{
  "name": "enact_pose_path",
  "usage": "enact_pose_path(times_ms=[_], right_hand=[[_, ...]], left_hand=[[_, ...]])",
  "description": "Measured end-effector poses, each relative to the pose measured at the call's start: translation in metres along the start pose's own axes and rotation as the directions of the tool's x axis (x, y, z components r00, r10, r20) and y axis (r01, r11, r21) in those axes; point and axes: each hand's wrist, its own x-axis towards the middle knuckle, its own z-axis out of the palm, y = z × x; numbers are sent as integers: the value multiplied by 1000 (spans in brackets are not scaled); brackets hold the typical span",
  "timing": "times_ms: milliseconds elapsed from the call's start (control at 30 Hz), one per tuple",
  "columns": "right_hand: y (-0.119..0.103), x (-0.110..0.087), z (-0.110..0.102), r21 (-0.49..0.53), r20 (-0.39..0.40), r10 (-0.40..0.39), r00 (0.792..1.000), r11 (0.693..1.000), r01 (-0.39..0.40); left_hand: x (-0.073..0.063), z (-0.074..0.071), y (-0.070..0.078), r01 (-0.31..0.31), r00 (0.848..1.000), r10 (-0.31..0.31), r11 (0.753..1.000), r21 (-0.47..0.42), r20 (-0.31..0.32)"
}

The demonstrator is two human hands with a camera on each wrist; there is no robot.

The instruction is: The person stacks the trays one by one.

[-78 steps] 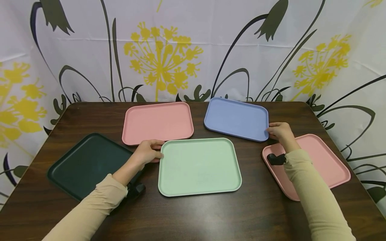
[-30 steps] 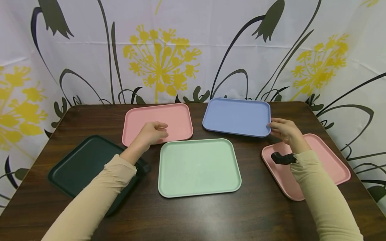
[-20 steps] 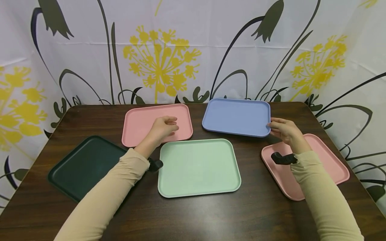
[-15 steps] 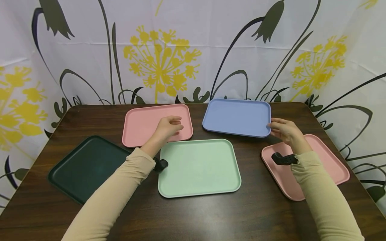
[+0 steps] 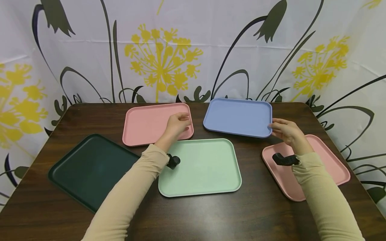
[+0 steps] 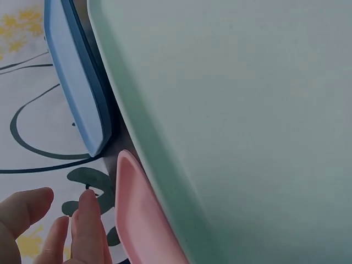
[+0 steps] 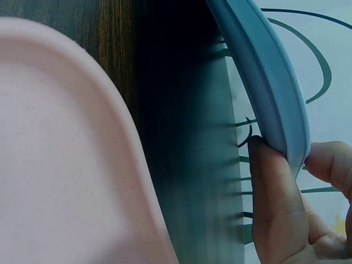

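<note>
A blue tray (image 5: 237, 117) lies at the back right of the table, seen also as a pale blue rim in the left wrist view. At its right end my right hand (image 5: 287, 132) pinches the edge, thumb above and fingers beneath. In the right wrist view that end of the blue tray (image 7: 269, 82) is raised off the tabletop, with shadow below. My left hand (image 5: 176, 125) hovers above the right part of the back pink tray (image 5: 147, 124), its fingers loosely bent and holding nothing. Its fingers (image 6: 88, 225) point toward the blue tray, apart from it.
A pale green tray (image 5: 208, 167) lies at the centre, partly under my left wrist. To the left is a dark green tray (image 5: 90, 170), partly covered by my sleeve. Another pink tray (image 5: 319, 157) sits beneath my right forearm. A flowered curtain (image 5: 193, 50) hangs behind the table.
My left hand has left the green tray's left edge and moved right over the back pink tray. The blue tray's right end has turned slightly away and risen in my right hand.
</note>
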Motion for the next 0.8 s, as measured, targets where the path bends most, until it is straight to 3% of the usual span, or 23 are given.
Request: enact_pose_path(times_ms=[367, 800], right_hand=[[-1, -1, 0, -16, 4, 0, 1000, 1000, 0], [0, 1, 10, -28, 48, -25, 999, 999, 26]], left_hand=[[11, 14, -5, 3, 1000, -4, 999, -40, -30], [14, 23, -8, 1, 999, -1, 1000, -6, -41]])
